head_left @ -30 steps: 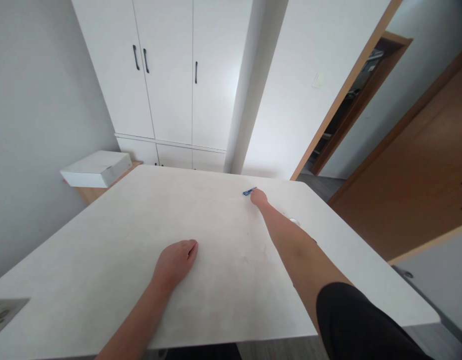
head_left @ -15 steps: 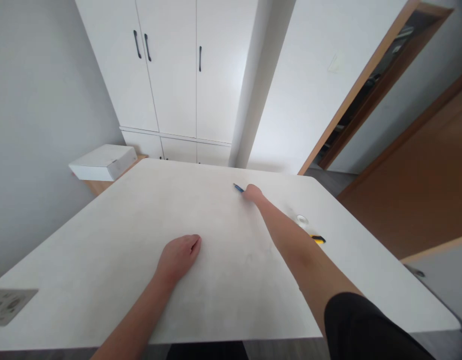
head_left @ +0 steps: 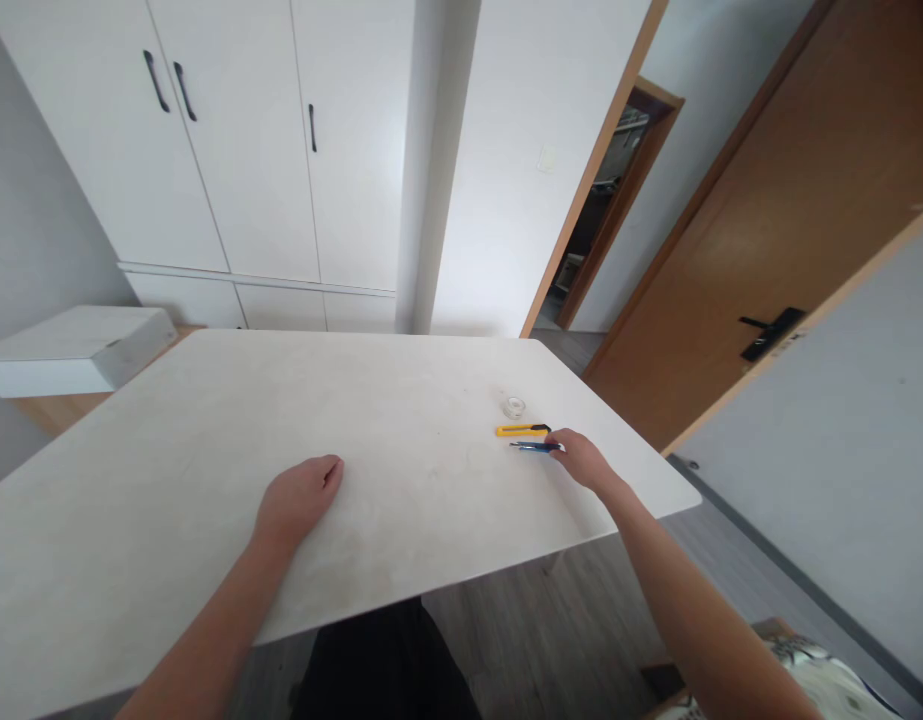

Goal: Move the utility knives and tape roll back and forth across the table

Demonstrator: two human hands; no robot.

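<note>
My right hand (head_left: 581, 462) is closed on a blue pen (head_left: 534, 447) and holds it low over the white table (head_left: 206, 420) near the right edge. Just beyond the pen lies a yellow utility knife (head_left: 521, 430), and behind that a small clear roll of tape (head_left: 513, 406). My left hand (head_left: 300, 495) rests palm down on the table's near middle, fingers together and flat, holding nothing.
A white box (head_left: 71, 348) sits on a low wooden surface at the left. White cabinets (head_left: 228, 150) stand behind the table. A brown door (head_left: 768, 230) and an open doorway (head_left: 603, 210) are at the right. Grey floor shows beside the table's right edge.
My right hand has carried the blue pen from the table's far middle back to the right side, beside the yellow knife. The view has swung right. My left hand has stayed put.
</note>
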